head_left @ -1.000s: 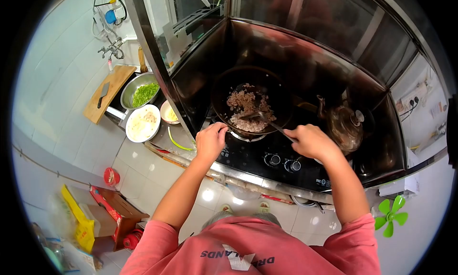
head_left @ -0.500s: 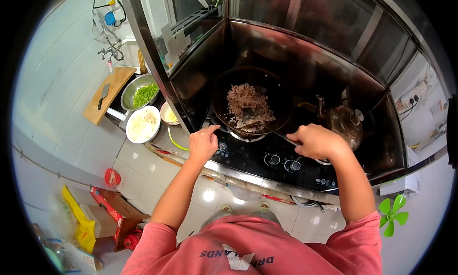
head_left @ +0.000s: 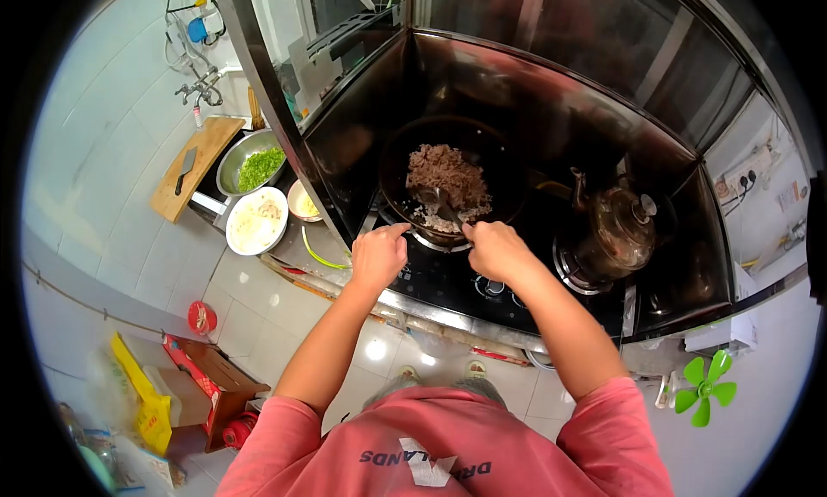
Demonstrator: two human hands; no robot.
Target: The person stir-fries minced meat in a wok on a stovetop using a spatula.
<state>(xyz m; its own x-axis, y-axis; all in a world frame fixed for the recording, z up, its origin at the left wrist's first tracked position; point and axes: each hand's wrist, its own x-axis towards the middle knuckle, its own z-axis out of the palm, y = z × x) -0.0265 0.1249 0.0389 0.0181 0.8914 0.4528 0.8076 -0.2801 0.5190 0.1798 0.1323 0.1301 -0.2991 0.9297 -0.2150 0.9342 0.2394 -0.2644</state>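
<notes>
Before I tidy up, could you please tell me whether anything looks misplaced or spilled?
A long, thin, curved green strip lies loose on the grey counter, outside any container, so it looks stray. The crumbly brown food sits inside the round black wok, with no clear spill.

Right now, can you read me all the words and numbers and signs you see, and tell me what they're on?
"DRE" and "LANDS": pink shirt, upside down; a white patch lies between them.
White marks on the black stove top, beside the left hand: too small to read.
Red marks on the yellow bag: too blurred to read.
I can read no numbers or signs.
</notes>
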